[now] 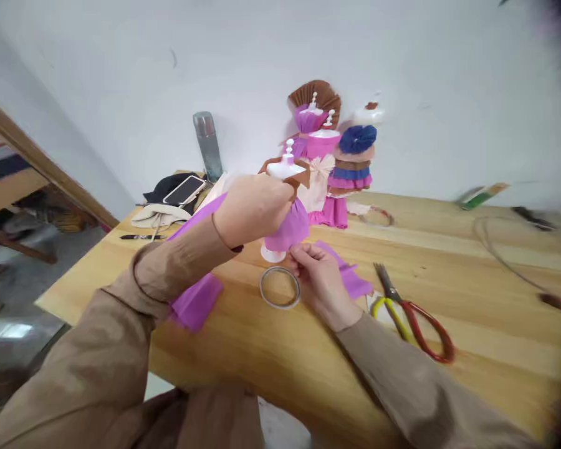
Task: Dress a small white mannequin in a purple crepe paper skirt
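Note:
A small white mannequin (287, 167) stands on the table, with brown paper at its shoulders and a purple crepe-paper skirt (290, 229) around it. My left hand (257, 209) is closed at the mannequin's waist; its fingertips are hidden behind the figure. Low at the skirt's hem, my right hand (318, 274) pinches the purple edge between thumb and fingers. Just below the mannequin's round base (273, 254) lies a roll of tape (279, 305). Purple crepe-paper pieces lie by my left forearm (199, 304) and behind my right hand (353, 279).
Scissors with red and yellow handles (414, 318) lie right of my right hand. Several dressed mannequins (325, 144) stand against the wall. At the left are a flask (209, 146), a phone (185, 190) on dark cloth and a pen (143, 237). A wire (505, 259) lies at the right.

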The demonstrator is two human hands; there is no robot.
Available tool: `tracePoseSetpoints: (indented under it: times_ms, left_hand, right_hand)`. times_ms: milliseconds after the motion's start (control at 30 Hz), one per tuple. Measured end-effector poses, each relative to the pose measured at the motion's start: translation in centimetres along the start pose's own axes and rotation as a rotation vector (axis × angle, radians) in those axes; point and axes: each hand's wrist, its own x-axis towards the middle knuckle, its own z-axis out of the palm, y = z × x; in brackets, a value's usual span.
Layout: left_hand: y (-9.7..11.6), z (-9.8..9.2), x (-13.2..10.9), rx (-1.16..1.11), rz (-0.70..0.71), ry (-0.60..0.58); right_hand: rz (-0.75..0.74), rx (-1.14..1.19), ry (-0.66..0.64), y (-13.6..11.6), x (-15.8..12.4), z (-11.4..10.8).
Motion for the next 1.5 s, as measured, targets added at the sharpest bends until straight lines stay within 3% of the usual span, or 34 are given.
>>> tracePoseSetpoints:
  times_ms: [433,900,1500]
  left_hand:
    - [0.0,0.5,0.1,-0.033,0.007,0.090]
    - [-0.3,0.5,0.1,-0.102,-0.013,0.060]
    - [-1.1,1.0,0.1,-0.228,0.073,0.169]
  right_hand:
    - [-0.012,-0.008,-0.006,0.1,0.2,-0.1]
    - [-0.019,-0.021,-0.020,0.0,0.1,-0.1]
    - [-0.026,-0.015,-0.009,-0.1,0.1,0.0]
